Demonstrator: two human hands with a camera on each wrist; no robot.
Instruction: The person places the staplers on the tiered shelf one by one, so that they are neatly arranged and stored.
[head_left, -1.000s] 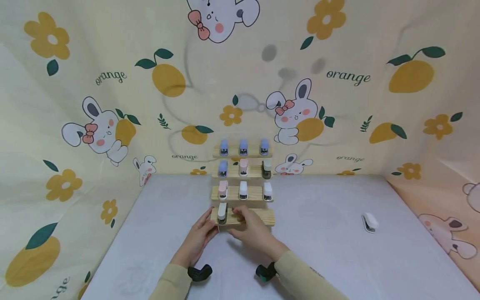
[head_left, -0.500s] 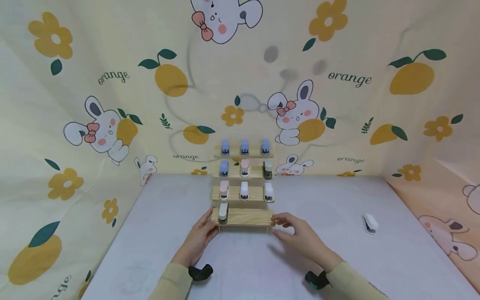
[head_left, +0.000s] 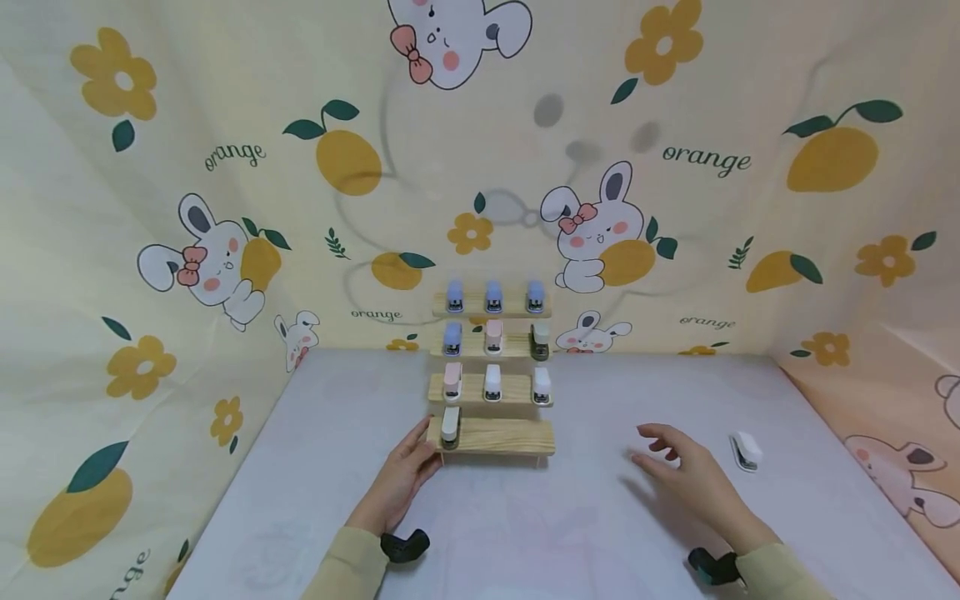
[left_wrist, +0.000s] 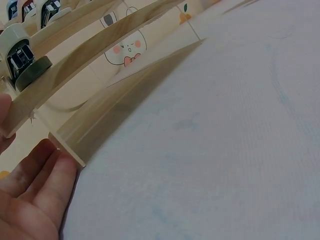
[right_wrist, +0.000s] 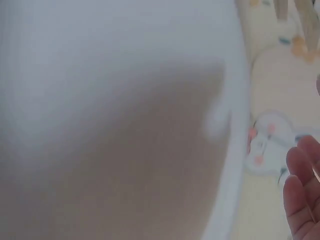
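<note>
A tiered display stand (head_left: 506, 438) with wooden shelves and clear side supports stands mid-table. Its lowest shelf bears one mini stapler, white with a dark base (head_left: 450, 427), at the left end. My left hand (head_left: 401, 479) holds that shelf's left end; in the left wrist view, fingers (left_wrist: 50, 180) lie against the clear side support. To the right of the stand, my right hand (head_left: 693, 479) hovers over the table with nothing in it, fingers loosely bent. Beyond it lies a white mini stapler (head_left: 746, 451) on the tabletop.
Several mini staplers fill the upper shelves: blue ones (head_left: 493, 297) on top, then blue, a pink one (head_left: 493, 337) and a grey-green one (head_left: 540, 340), then pink and white ones (head_left: 492, 382). A printed cloth (head_left: 480, 125) hangs behind and beside the white table (head_left: 525, 533).
My right hand has come off the lowest shelf, passed its right end and moved right toward the loose white mini stapler. The left hand stays at the shelf's left end.
</note>
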